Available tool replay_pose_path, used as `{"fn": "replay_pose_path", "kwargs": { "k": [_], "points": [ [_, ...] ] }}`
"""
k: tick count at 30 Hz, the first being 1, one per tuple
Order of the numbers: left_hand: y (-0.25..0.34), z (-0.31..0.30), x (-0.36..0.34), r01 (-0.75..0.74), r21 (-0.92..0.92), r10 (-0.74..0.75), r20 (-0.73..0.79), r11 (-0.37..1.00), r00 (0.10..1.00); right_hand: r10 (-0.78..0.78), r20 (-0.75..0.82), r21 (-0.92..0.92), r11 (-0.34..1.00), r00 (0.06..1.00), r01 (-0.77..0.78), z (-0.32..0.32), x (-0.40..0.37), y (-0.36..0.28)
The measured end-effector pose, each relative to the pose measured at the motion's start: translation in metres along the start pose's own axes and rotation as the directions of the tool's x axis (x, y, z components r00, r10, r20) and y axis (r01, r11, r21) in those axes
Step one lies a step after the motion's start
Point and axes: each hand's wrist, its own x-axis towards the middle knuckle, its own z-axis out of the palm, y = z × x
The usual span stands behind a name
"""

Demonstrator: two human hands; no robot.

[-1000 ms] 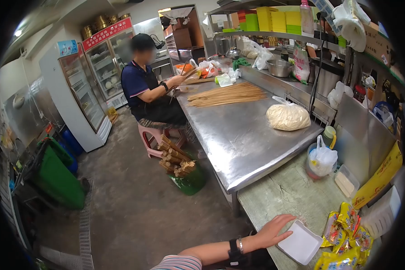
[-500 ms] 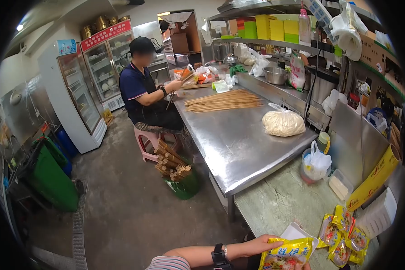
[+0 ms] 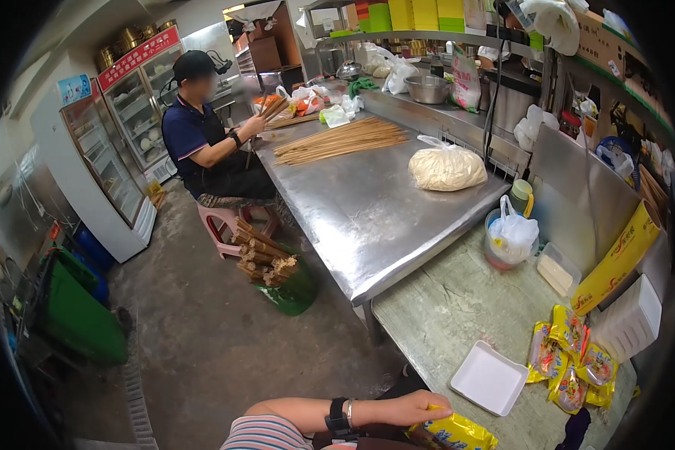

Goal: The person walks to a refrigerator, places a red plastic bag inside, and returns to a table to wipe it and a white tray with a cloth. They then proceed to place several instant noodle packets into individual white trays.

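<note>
My left hand (image 3: 416, 407) is closed on the top edge of a yellow packet of instant noodles (image 3: 461, 435) at the bottom of the head view. The lower part of this packet is cut off by the frame edge. My right hand is out of view. Just beyond the packet, a shallow white tray (image 3: 490, 378) lies on the greenish tabletop (image 3: 427, 315). Several more yellow noodle packets (image 3: 568, 394) are heaped to the right of the tray.
White stacked containers (image 3: 631, 319) and a yellow roll (image 3: 619, 259) stand at the right. A steel table (image 3: 352, 225) holds skewers (image 3: 345, 141) and a bag of pale food (image 3: 446, 166). A co-worker (image 3: 199, 135) sits behind a green bucket (image 3: 289, 292) of sticks.
My left hand and the packet have moved down and left, uncovering the white tray. My right hand has left the view. The whole view has shifted as the head turned.
</note>
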Motion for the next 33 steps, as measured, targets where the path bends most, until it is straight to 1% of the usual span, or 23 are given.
{"fn": "replay_pose_path", "kwargs": {
  "k": [1,2,3,5,6,7,9,10,11,12,13,15,16,18,19,20,21,25,27,28,30,31,33],
  "points": [
    [0.000,0.002,0.001,0.006,-0.002,-0.006,0.000,1.000,1.000,-0.086,-0.124,0.148,0.984,0.989,0.104,0.007,-0.002,-0.008],
    [-0.002,0.005,0.004,-0.006,0.058,0.004,0.028,0.998,1.000,0.053,-0.081,0.445,0.896,0.995,-0.012,0.008,-0.005,-0.025],
    [-0.002,0.007,0.007,-0.022,0.117,0.015,0.057,0.993,0.998,0.058,-0.081,0.447,0.894,0.995,-0.016,0.003,-0.003,-0.024],
    [-0.003,0.015,0.011,-0.026,0.092,0.022,0.049,0.995,0.999,0.125,-0.081,0.118,0.986,0.989,-0.115,-0.009,0.008,-0.016],
    [-0.002,0.018,0.012,-0.034,0.070,0.032,0.040,0.997,0.999,0.022,-0.114,0.031,0.999,0.993,-0.019,-0.008,0.012,-0.011],
    [0.000,0.018,0.010,-0.033,0.070,0.031,0.040,0.997,0.999,0.023,-0.113,0.032,0.999,0.993,-0.019,-0.006,0.016,-0.008],
    [0.002,0.018,0.005,-0.066,0.111,0.074,-0.070,0.992,0.995,-0.353,-0.105,-0.209,0.922,0.930,0.327,-0.005,0.021,-0.007],
    [0.003,0.018,0.003,-0.063,0.109,0.071,-0.073,0.992,0.995,-0.351,-0.102,-0.207,0.923,0.931,0.325,-0.005,0.021,-0.003],
    [0.003,0.017,0.001,-0.037,0.113,0.048,-0.089,0.993,0.995,-0.148,-0.091,-0.066,0.988,0.985,0.142,-0.004,0.020,0.004],
    [0.004,0.016,-0.002,-0.011,0.118,0.024,-0.105,0.993,0.994,0.058,-0.049,0.071,0.996,0.997,-0.055,-0.003,0.020,0.008],
    [0.008,0.015,-0.005,-0.008,0.118,0.021,-0.107,0.993,0.994,0.058,-0.045,0.073,0.996,0.997,-0.055,0.000,0.021,0.011],
    [0.014,0.012,-0.010,-0.020,0.191,0.028,-0.038,0.981,0.999,0.205,-0.066,0.354,0.920,0.977,-0.169,0.010,0.025,0.015],
    [0.007,0.012,-0.010,-0.018,0.189,0.026,-0.039,0.982,0.999,0.208,-0.065,0.354,0.919,0.976,-0.172,0.016,0.025,0.013],
    [-0.011,0.013,-0.012,0.031,0.112,-0.019,-0.103,0.993,0.995,0.049,-0.152,0.337,0.941,0.987,0.005,0.026,0.026,0.009],
    [-0.016,0.014,-0.012,0.033,0.111,-0.021,-0.105,0.993,0.994,0.050,-0.149,0.337,0.941,0.988,0.003,0.023,0.029,0.012],
    [-0.019,0.015,-0.012,0.084,0.004,-0.083,-0.098,0.996,0.992,-0.160,-0.071,0.148,0.975,0.985,0.169,0.017,0.033,0.015],
    [-0.022,0.015,-0.011,0.135,-0.102,-0.144,-0.084,0.986,0.986,-0.345,0.045,-0.030,0.938,0.938,0.346,0.014,0.035,0.015],
    [-0.032,0.015,-0.010,0.184,-0.192,-0.200,-0.067,0.964,0.978,-0.340,0.132,-0.046,0.936,0.931,0.349,0.013,0.034,-0.004],
    [-0.031,0.013,-0.010,0.203,-0.076,-0.207,-0.038,0.976,0.978,-0.425,0.172,-0.031,0.900,0.889,0.436,0.014,0.032,-0.018],
    [-0.034,0.013,-0.012,0.207,-0.081,-0.211,-0.036,0.975,0.977,-0.419,0.172,-0.029,0.902,0.892,0.430,0.014,0.033,-0.015],
    [-0.040,0.012,-0.014,0.081,0.092,-0.074,-0.071,0.992,0.995,-0.290,0.171,-0.143,0.938,0.942,0.315,0.014,0.033,-0.004],
    [-0.039,0.013,-0.014,0.082,0.089,-0.077,-0.064,0.993,0.995,-0.286,0.165,-0.143,0.940,0.944,0.310,0.013,0.033,0.001],
    [-0.032,0.013,-0.013,-0.142,0.280,0.188,-0.145,0.949,0.971,-0.350,0.170,-0.124,0.920,0.921,0.372,0.012,0.035,0.009]
  ]
}}
